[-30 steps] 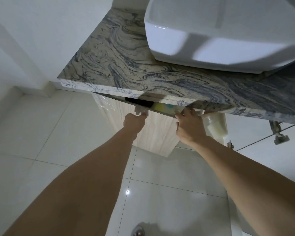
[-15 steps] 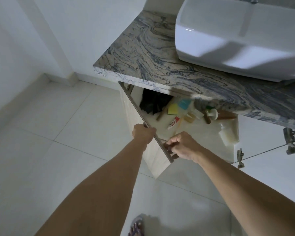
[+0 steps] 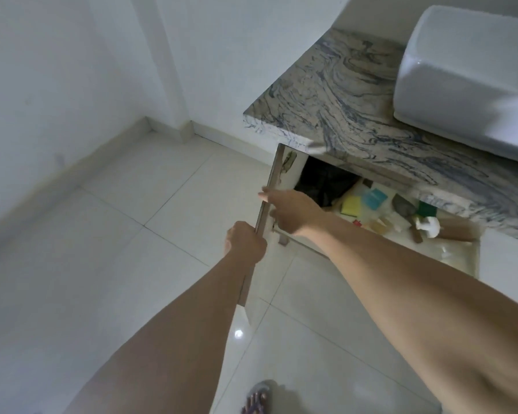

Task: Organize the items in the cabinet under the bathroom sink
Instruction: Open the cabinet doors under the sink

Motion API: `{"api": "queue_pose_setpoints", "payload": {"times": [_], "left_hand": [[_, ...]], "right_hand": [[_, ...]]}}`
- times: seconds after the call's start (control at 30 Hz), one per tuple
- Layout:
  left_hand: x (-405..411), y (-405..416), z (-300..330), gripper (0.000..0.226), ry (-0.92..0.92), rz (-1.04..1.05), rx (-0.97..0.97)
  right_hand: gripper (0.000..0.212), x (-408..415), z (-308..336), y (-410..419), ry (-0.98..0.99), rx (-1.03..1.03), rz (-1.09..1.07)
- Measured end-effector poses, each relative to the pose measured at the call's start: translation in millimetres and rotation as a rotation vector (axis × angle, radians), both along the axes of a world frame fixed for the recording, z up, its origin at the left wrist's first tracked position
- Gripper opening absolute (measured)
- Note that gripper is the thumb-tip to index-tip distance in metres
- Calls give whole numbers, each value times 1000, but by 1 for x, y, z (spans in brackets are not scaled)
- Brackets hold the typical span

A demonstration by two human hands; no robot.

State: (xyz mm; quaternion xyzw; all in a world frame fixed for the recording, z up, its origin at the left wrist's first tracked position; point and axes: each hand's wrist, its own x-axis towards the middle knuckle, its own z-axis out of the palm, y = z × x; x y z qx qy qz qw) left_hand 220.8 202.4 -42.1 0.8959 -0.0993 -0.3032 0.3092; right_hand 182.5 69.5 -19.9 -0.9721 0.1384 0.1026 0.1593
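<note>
Two bare forearms and one sandalled foot

No sleeves are seen on either arm; the left hand (image 3: pixel 245 242) and right hand (image 3: pixel 292 212) are ungloved, and a dark strapped sandal (image 3: pixel 256 398) is worn near the bottom edge.

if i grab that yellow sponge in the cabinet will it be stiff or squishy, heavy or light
The yellow sponge is a small, blocky foam-like pad, so probably squishy and light. It lies flat among clutter, so unlikely to roll, though neighbours may shift.
</note>
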Motion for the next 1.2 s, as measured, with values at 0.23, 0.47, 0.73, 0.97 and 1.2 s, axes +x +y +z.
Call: {"api": "queue_pose_setpoints", "payload": {"times": [0.23, 0.47, 0.73, 0.97, 1.2], "left_hand": [[48, 38, -1, 20, -134, 52, 94], [74, 59, 0, 14, -188, 48, 155], [81, 62, 3, 20, -282, 38, 205], [84, 65, 10, 18, -313, -32, 272], [69, 39, 30, 25, -691, -273, 143]], "right_hand": [[35, 66, -21, 18, 6, -386, 203], [24, 85, -25, 30, -125, -301, 146], [31, 95, -32, 25, -52, -177, 104], [51, 88, -21, 19, 16, -174, 191], [51, 35, -1, -13, 23, -59, -23]]}}
